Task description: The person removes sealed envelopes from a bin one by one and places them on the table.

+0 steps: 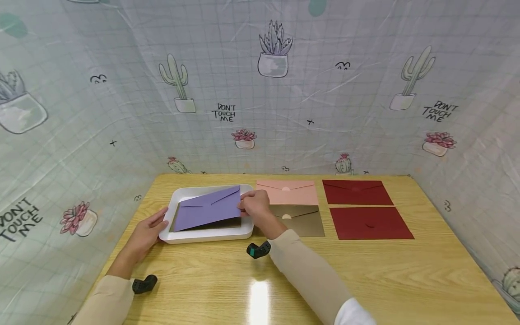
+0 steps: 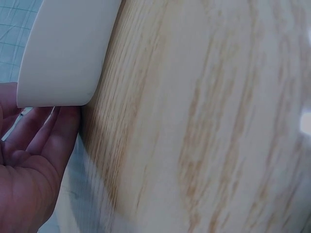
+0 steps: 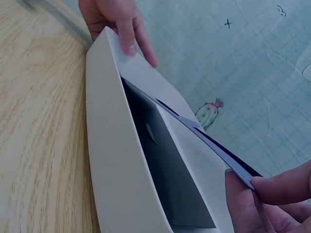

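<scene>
My right hand [image 1: 255, 206] pinches the right edge of a purple envelope [image 1: 213, 210] between thumb and fingers. The envelope is tilted, its right side raised and its left end low inside a white tray [image 1: 211, 236]. Beneath it, a dark olive-brown envelope [image 3: 167, 170] lies in the tray, mostly covered in the head view. At the tray's left end, my left hand [image 1: 147, 234] grips the rim, the thumb over the edge and the fingers on the outer side. The left wrist view shows those fingers [image 2: 63, 133] against the tray's outer wall.
Right of the tray lie a pink envelope [image 1: 300, 194] and, in front of it, a brown envelope [image 1: 302, 225]. Farther right are two dark red envelopes, a rear one [image 1: 357, 196] and a front one [image 1: 371, 228]. A patterned curtain [image 1: 284, 104] borders the wooden table [image 1: 211, 280].
</scene>
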Tool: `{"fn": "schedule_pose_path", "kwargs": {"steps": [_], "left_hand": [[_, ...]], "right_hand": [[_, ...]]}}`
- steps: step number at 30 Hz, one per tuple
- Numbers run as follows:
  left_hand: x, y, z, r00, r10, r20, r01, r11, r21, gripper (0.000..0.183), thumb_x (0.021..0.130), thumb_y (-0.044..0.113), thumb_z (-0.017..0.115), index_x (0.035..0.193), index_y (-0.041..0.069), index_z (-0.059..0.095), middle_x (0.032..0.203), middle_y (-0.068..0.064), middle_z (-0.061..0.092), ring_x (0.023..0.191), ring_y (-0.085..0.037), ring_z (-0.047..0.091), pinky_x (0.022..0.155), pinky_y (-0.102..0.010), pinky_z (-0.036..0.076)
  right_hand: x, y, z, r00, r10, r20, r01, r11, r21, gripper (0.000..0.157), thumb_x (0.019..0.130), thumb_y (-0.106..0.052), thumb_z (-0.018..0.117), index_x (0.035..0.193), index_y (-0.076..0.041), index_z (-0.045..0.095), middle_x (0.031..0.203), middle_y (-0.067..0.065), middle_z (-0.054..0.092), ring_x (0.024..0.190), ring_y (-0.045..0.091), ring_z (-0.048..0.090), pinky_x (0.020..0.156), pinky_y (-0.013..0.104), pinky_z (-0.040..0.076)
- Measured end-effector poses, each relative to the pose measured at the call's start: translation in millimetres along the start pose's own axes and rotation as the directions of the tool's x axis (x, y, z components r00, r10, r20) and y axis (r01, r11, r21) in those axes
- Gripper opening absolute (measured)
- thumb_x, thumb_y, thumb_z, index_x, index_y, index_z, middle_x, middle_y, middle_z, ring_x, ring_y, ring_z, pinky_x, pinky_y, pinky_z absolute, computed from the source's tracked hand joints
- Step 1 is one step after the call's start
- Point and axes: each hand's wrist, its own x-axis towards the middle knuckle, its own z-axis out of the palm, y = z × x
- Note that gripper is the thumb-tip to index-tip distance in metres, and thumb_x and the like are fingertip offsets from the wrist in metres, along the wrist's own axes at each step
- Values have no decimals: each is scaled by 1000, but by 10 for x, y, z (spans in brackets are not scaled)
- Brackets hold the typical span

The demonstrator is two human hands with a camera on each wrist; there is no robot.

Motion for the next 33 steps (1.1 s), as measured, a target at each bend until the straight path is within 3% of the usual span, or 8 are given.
{"fn": "schedule_pose_path", "kwargs": {"steps": [9, 16, 21, 27, 33], "left_hand": [[-14, 9, -22, 1000, -16, -14, 16, 1000, 19, 64, 112, 18, 45, 168, 14, 15, 172, -24, 15, 159, -46, 19, 118, -54, 35], [-38, 11, -38, 1000, -7, -6, 7, 1000, 25, 64, 112, 19, 46, 168, 14, 15, 172, -25, 16, 159, -46, 20, 117, -53, 36], [-20, 0, -39, 1000, 2, 5, -2, 1000, 25, 64, 113, 20, 46, 168, 13, 15, 171, -27, 17, 158, -46, 21, 117, -53, 36], [-2, -1, -36, 1000, 1, 9, -2, 999, 35, 63, 113, 20, 45, 168, 14, 14, 171, -29, 17, 157, -47, 22, 116, -53, 36], [-8, -3, -26, 1000, 0, 1, 0, 1000, 26, 64, 113, 19, 45, 168, 14, 14, 171, -27, 17, 158, -46, 22, 116, -53, 36]], "right_hand": [[57, 3, -119, 999, 12, -45, -11, 1000, 11, 19, 84, 9, 72, 102, 1, 76, 89, 12, 67, 65, 15, 65, 52, 24, 58], [58, 7, -258, 1000, 2, -31, -1, 999, 45, 20, 84, 9, 72, 103, 2, 75, 89, 11, 65, 63, 15, 65, 51, 25, 57], [63, 19, -330, 1000, -17, -13, 18, 998, 59, 22, 84, 10, 71, 105, 3, 74, 86, 10, 64, 63, 14, 65, 57, 29, 61], [70, 36, -397, 1000, -30, 4, 30, 997, 72, 38, 84, 13, 71, 118, -2, 72, 94, 9, 74, 65, 12, 66, 58, 29, 60], [72, 48, -491, 999, -53, 12, 52, 994, 94, 51, 83, 14, 71, 130, -7, 70, 102, 7, 72, 63, 12, 63, 51, 25, 54]]}}
